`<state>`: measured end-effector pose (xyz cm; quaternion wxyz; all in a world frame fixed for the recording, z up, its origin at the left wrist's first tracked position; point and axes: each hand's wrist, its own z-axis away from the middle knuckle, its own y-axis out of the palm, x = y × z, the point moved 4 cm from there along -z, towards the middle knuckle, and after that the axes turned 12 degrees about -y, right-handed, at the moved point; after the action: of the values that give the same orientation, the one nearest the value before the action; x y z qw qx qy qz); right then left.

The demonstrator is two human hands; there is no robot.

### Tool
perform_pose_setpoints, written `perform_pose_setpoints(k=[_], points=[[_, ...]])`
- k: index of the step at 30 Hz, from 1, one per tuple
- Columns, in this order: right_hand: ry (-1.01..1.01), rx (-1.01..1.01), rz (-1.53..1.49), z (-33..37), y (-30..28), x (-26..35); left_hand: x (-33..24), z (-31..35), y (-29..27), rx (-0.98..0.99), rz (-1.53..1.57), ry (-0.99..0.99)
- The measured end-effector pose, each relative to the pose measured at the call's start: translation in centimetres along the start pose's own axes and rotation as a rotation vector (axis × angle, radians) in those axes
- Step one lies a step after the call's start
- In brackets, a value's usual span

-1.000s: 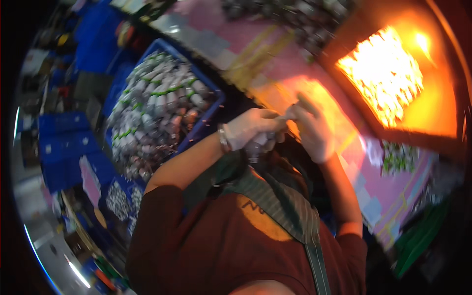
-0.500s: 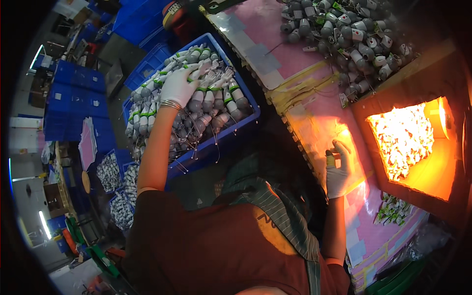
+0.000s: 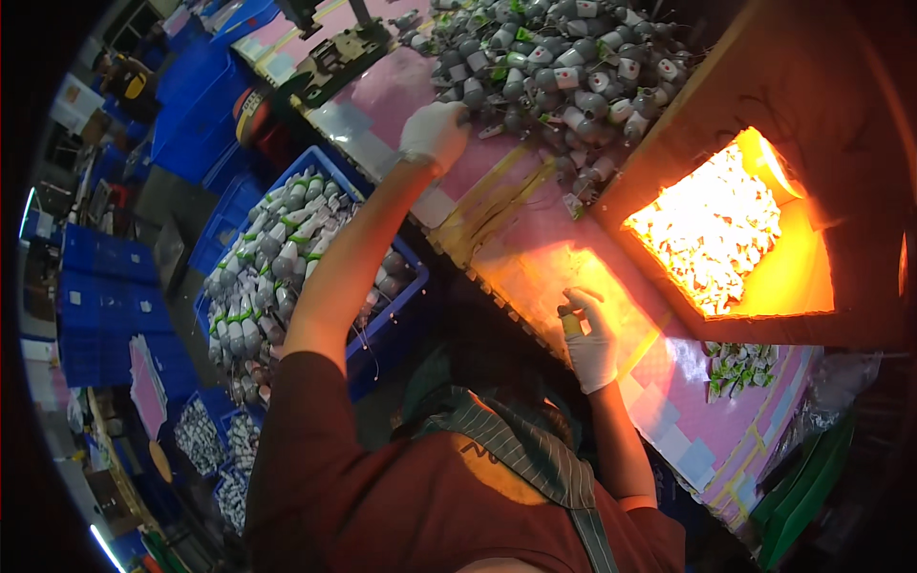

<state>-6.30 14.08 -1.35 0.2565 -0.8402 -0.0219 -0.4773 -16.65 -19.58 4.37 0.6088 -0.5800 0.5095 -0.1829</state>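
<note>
My left hand [image 3: 437, 136], in a white glove, reaches over the pink table top to the near-left edge of a heap of grey-and-white bulb-shaped parts [image 3: 564, 72]. Its fingers bend down beside a grey part and are mostly hidden, so any grip is unclear. My right hand [image 3: 589, 346], also gloved, hovers low over the table edge by a warm patch of light. Its fingers are loosely curled and apart, one wearing a yellowish cover; no part shows in them. Under my left forearm is a blue crate [image 3: 417, 279] packed with similar parts, some green-banded, with thin wires hanging out.
A cardboard box [image 3: 860, 105] at right has a brightly lit opening with many small parts inside. Small green-and-white pieces [image 3: 740, 371] lie below it. A metal fixture [image 3: 339, 62] stands at the table's far end. Blue bins [image 3: 119, 306] are stacked on the left.
My left hand has left the crate and moved right to the heap on the table. The view has swung rightward. My right hand stays near the table edge in much the same pose.
</note>
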Motion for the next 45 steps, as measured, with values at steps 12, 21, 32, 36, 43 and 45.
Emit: perform_pose_setpoints(k=[12, 21, 32, 36, 43, 45], points=[[0.105, -0.06, 0.079, 0.6, -2.1, 0.1, 5.4, 0.9, 5.7, 0.642, 1.054, -0.554], [0.398, -0.028, -0.515, -2.4, 2.1, -2.4, -3.5, 15.7, 2.0, 1.157, 1.402, -0.584], [0.675, -0.215, -0.788, -2.3, 0.7, -1.5, -7.1, 21.4, 2.5, 1.349, 1.326, -0.558], [0.734, 0.011, -0.833, -1.5, 0.0, -2.5, -6.6, 21.6, 2.2, 1.354, 1.305, -0.551], [0.656, -0.003, -0.82, -2.1, 0.0, -1.8, -7.2, 22.0, 1.9, 1.184, 1.118, -0.544], [0.65, -0.016, -0.83, -1.6, 0.4, -1.7, -7.3, 22.2, 2.4, 1.087, 1.134, -0.516]])
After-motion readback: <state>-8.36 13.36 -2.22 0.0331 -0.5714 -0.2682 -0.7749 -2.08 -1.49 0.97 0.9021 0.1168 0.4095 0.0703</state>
